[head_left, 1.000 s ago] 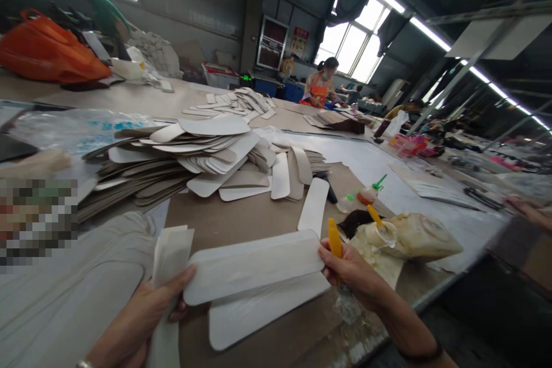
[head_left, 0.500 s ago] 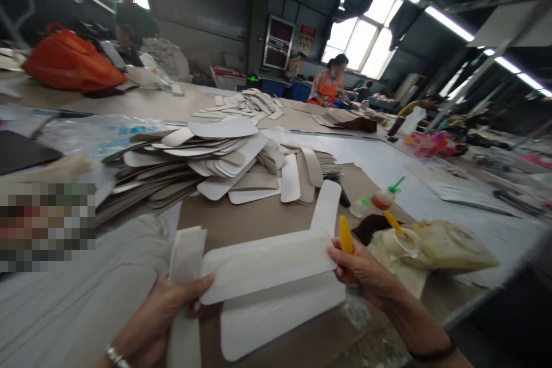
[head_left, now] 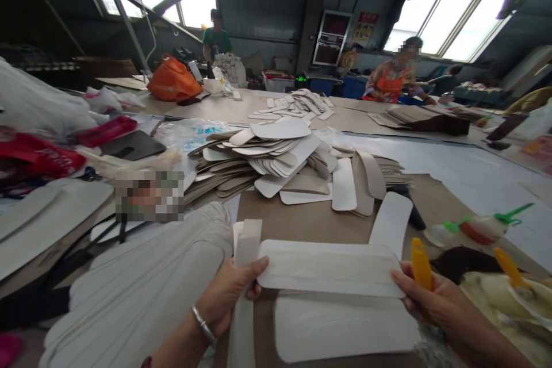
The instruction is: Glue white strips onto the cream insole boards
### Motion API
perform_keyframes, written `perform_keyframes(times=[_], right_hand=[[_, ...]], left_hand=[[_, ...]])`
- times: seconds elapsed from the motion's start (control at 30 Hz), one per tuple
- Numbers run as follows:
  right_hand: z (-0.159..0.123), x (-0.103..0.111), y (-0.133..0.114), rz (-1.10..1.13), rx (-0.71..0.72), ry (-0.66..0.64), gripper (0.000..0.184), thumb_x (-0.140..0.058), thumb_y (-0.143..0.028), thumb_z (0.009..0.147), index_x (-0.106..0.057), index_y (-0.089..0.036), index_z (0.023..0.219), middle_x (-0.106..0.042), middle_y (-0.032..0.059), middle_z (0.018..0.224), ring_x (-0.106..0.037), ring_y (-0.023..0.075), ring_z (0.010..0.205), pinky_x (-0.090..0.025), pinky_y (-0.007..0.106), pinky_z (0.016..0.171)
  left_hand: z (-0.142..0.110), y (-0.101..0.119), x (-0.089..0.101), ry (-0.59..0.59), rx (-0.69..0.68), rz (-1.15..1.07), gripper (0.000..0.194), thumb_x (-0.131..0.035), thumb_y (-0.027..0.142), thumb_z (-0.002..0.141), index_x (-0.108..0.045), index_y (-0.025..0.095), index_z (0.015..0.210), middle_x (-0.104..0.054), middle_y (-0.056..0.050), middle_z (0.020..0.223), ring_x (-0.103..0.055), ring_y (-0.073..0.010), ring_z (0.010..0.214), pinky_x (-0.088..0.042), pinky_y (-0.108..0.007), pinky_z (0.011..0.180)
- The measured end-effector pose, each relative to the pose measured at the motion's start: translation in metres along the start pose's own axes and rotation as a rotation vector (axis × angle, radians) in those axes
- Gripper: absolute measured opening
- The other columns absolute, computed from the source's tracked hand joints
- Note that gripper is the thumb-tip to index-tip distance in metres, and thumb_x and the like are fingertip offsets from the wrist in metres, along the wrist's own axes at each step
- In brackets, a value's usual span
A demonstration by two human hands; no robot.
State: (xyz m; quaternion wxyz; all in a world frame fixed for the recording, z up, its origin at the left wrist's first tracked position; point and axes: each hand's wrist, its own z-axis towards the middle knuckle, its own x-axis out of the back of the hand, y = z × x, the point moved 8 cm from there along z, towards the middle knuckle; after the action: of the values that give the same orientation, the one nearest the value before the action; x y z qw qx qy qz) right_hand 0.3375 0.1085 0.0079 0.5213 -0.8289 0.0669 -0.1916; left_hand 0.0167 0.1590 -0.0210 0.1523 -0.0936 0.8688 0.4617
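Observation:
My left hand (head_left: 235,293) pinches the left end of a long white panel (head_left: 330,267) with rounded corners. At its other end, my right hand (head_left: 426,296) grips the same panel between thumb and fingers. A yellow-handled tool (head_left: 421,264) is also tucked in my right hand; its working end is hidden. Below the held panel, a second white panel (head_left: 345,330) lies on the brown board. Folded pale strips (head_left: 248,247) stand beside my left hand, partly behind it. Another white piece (head_left: 391,221) lies just beyond my right hand.
A loose pile of white and grey panels (head_left: 276,155) sits ahead. Larger white panels (head_left: 142,293) fan out at left. Two green-capped bottles (head_left: 483,229) and a glue-stained container (head_left: 517,299) with a yellow handle stand at right. Two people (head_left: 390,80) work across the table.
My view has swung to the left, so the scene sits further right. The panel between my hands has gone from slanted to nearly level in view; both hands keep their hold.

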Motion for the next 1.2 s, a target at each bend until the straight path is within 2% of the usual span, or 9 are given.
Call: perform_keyframes(times=[0.13, 0.27, 0.4, 0.6, 0.77, 0.9, 0.97, 1.07, 1.2], right_hand=[[0.001, -0.007, -0.005, 0.074, -0.04, -0.057, 0.041, -0.075, -0.044, 0.056, -0.053, -0.017, 0.078, -0.043, -0.0076, 0.053, -0.041, 0.0057, 0.045, -0.033, 0.017, 0.042], [0.009, -0.01, -0.02, 0.042, 0.044, -0.087, 0.036, -0.069, -0.046, 0.063, -0.054, -0.016, 0.077, -0.045, -0.0071, 0.051, -0.039, 0.0052, 0.044, -0.03, 0.017, 0.042], [0.011, 0.006, -0.039, -0.077, 0.216, 0.022, 0.035, -0.061, -0.049, 0.07, -0.058, -0.014, 0.071, -0.049, -0.0042, 0.051, -0.038, 0.0063, 0.045, -0.03, 0.019, 0.043], [-0.014, 0.03, -0.049, 0.106, 0.282, 0.132, 0.046, -0.056, -0.06, 0.07, -0.058, -0.015, 0.078, -0.059, 0.0027, 0.065, -0.047, 0.01, 0.052, -0.039, 0.022, 0.049], [-0.029, 0.047, -0.047, 0.055, 0.334, 0.178, 0.045, -0.045, -0.061, 0.078, -0.059, -0.018, 0.08, -0.061, 0.007, 0.076, -0.057, 0.0192, 0.075, -0.045, 0.03, 0.071], [-0.036, 0.067, -0.039, -0.153, 0.332, 0.291, 0.043, -0.04, -0.058, 0.082, -0.059, -0.019, 0.085, -0.056, 0.0049, 0.078, -0.052, 0.0174, 0.066, -0.043, 0.029, 0.058], [-0.039, 0.074, -0.031, -0.127, 0.303, 0.309, 0.041, -0.044, -0.057, 0.08, -0.057, -0.02, 0.087, -0.053, 0.0027, 0.075, -0.047, 0.0136, 0.055, -0.04, 0.026, 0.048], [-0.045, 0.081, -0.017, -0.038, 0.277, 0.334, 0.045, -0.046, -0.061, 0.077, -0.056, -0.018, 0.083, -0.053, 0.0007, 0.07, -0.044, 0.0107, 0.047, -0.036, 0.024, 0.041], [-0.052, 0.079, 0.004, 0.003, 0.254, 0.333, 0.046, -0.047, -0.061, 0.077, -0.055, -0.016, 0.082, -0.053, -0.0002, 0.063, -0.048, 0.0112, 0.05, -0.042, 0.023, 0.046]], left_hand=[[0.002, -0.001, -0.001, 0.024, 0.015, 0.01, 0.036, -0.082, 0.033, 0.047, -0.057, 0.012, 0.062, -0.051, 0.005, 0.048, -0.039, -0.0025, 0.039, -0.031, -0.012, 0.035], [0.006, -0.005, 0.003, 0.096, 0.1, 0.017, 0.029, -0.079, 0.026, 0.053, -0.056, 0.014, 0.066, -0.049, 0.006, 0.047, -0.039, -0.0032, 0.036, -0.032, -0.012, 0.032], [0.018, -0.007, 0.016, 0.204, 0.093, 0.042, 0.018, -0.073, 0.016, 0.062, -0.055, 0.014, 0.066, -0.051, 0.005, 0.047, -0.042, -0.0045, 0.036, -0.036, -0.013, 0.033], [0.025, -0.016, 0.022, 0.163, 0.118, 0.238, 0.024, -0.073, 0.03, 0.061, -0.057, 0.013, 0.061, -0.057, -0.001, 0.044, -0.047, -0.0084, 0.037, -0.04, -0.016, 0.038], [0.018, 0.003, 0.027, 0.252, -0.076, 0.557, 0.029, -0.065, 0.036, 0.064, -0.059, 0.014, 0.047, -0.054, -0.003, 0.035, -0.042, -0.0102, 0.033, -0.035, -0.021, 0.037], [0.006, 0.016, 0.031, 0.347, -0.199, 0.805, 0.035, -0.058, 0.041, 0.067, -0.059, 0.017, 0.041, -0.055, -0.004, 0.035, -0.046, -0.0136, 0.037, -0.036, -0.023, 0.043], [-0.002, 0.008, 0.029, 0.337, -0.188, 0.789, 0.037, -0.059, 0.045, 0.067, -0.058, 0.018, 0.041, -0.054, -0.003, 0.035, -0.046, -0.014, 0.038, -0.036, -0.023, 0.044], [-0.015, -0.015, 0.015, 0.23, -0.14, 0.704, 0.037, -0.062, 0.05, 0.062, -0.057, 0.018, 0.044, -0.048, 0.0, 0.032, -0.042, -0.0128, 0.036, -0.033, -0.023, 0.042], [-0.026, -0.039, 0.0, 0.175, -0.088, 0.644, 0.035, -0.068, 0.05, 0.054, -0.06, 0.016, 0.06, -0.052, 0.001, 0.037, -0.04, -0.0122, 0.034, -0.029, -0.023, 0.038]])
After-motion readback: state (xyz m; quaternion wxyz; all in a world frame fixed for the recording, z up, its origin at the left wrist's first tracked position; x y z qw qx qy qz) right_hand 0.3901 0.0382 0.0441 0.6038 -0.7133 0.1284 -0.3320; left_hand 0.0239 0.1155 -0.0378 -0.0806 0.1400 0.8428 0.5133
